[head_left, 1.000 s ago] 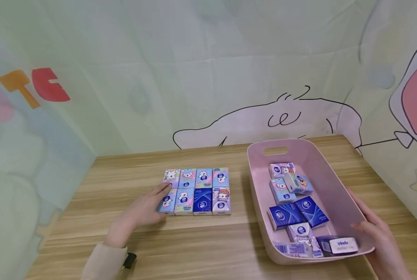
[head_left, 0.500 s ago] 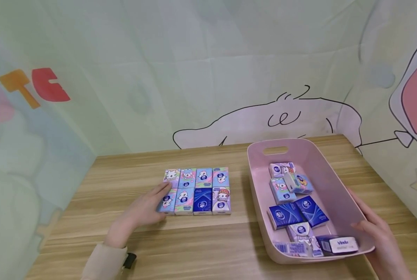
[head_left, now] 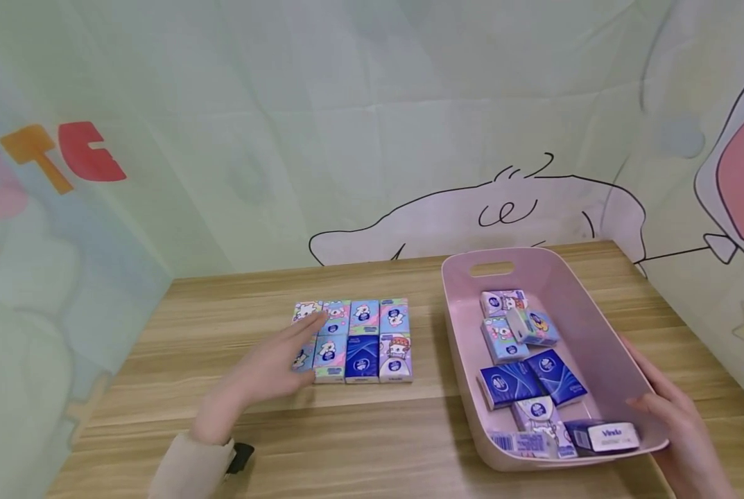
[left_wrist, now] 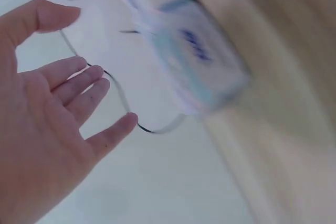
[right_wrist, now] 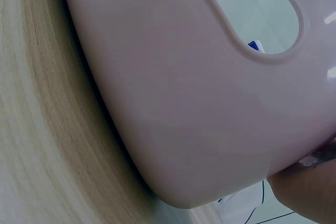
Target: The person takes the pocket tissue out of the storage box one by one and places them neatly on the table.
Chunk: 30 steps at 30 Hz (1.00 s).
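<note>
Small tissue packs (head_left: 362, 357) lie flat in two tight rows on the table, most in pastel cartoon wrappers, one dark blue. Over the left end of the rows hovers my left hand (head_left: 265, 367), partly covering the packs there. In the left wrist view its fingers (left_wrist: 86, 100) are loosely spread, apart from a blurred tissue pack (left_wrist: 197, 51). To the right stands a pink plastic bin (head_left: 596, 353) with more packs scattered inside. My right hand (head_left: 677, 412) grips the bin's near right side, thumb over the rim; the right wrist view shows the bin's outer wall (right_wrist: 157, 87) close up.
The wood-grain table (head_left: 222, 312) ends at a cartoon-printed curtain (head_left: 284, 138) behind and at both sides. The bin's far end has a handle slot and reaches close to the table's back edge.
My left hand has come off the left-end packs and shifted slightly right, over the rows. The packs, the bin and my right hand look unmoved.
</note>
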Motion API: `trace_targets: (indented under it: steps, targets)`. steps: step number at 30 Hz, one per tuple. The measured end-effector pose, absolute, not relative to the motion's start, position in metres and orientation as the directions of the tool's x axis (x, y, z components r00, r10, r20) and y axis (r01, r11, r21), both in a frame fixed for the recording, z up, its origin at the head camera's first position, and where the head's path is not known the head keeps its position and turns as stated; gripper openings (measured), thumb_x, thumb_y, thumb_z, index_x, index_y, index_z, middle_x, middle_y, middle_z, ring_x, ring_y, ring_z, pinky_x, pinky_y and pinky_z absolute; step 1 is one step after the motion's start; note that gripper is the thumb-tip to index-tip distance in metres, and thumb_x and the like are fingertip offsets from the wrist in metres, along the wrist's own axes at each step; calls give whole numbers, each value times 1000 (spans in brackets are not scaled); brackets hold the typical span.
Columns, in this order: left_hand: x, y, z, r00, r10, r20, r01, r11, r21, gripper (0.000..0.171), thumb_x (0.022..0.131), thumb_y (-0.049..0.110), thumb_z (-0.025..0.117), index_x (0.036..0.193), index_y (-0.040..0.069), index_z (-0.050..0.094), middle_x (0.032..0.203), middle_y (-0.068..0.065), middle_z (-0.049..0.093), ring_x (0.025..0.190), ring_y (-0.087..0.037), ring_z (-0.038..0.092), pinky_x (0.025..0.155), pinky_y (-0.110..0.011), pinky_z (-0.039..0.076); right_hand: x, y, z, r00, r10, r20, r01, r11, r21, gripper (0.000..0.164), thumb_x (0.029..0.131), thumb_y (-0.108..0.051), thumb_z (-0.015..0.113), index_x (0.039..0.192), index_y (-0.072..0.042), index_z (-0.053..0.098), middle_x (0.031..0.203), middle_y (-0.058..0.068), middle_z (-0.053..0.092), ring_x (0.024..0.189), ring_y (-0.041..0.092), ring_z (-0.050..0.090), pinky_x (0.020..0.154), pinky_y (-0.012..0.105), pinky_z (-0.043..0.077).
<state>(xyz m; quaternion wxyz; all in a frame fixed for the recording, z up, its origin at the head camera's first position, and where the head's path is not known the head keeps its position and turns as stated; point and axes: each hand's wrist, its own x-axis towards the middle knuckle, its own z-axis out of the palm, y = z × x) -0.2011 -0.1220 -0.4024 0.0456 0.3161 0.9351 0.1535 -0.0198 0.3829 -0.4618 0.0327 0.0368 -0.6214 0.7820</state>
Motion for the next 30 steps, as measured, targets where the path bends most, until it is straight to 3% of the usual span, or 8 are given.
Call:
trace_targets:
  steps: [5, 15, 25, 30]
  targets:
    - [-195, -97, -384, -729, 684, 27, 652, 682, 330, 78, 86, 26, 64, 153, 21, 25, 159, -2, 27, 144, -30, 31, 115, -53, 31, -19, 382, -462, -994, 9, 105, -104, -223, -969, 70, 93, 12, 23, 155, -22, 16, 145, -26, 43, 121, -6, 51, 89, 14, 47]
    - [-185, -43, -344, -538, 842, 43, 808, 501, 312, 74, 90, 33, 60, 154, 24, 22, 160, 5, 25, 146, -16, 28, 119, -42, 29, -18, 381, -463, -991, 11, 132, -131, -240, -962, 71, 92, 13, 22, 154, -20, 17, 146, -24, 43, 122, -4, 52, 90, 14, 47]
    - [-167, 24, -304, -239, 971, -1, 946, 233, 224, 64, 96, 43, 53, 151, 19, 31, 157, 2, 32, 146, -15, 29, 120, -32, 25, -19, 381, -462, -994, 64, 94, -105, -209, -972, 69, 93, 11, 27, 154, -21, 21, 142, -25, 46, 119, -7, 51, 88, 13, 46]
    - [-157, 64, -297, -88, 990, -109, 980, 106, 168, 63, 95, 38, 57, 149, 15, 35, 155, 2, 37, 143, -12, 34, 119, -23, 24, -21, 380, -460, -992, 89, 87, -105, -215, -971, 69, 92, 11, 28, 153, -22, 23, 141, -27, 47, 118, -8, 51, 87, 13, 45]
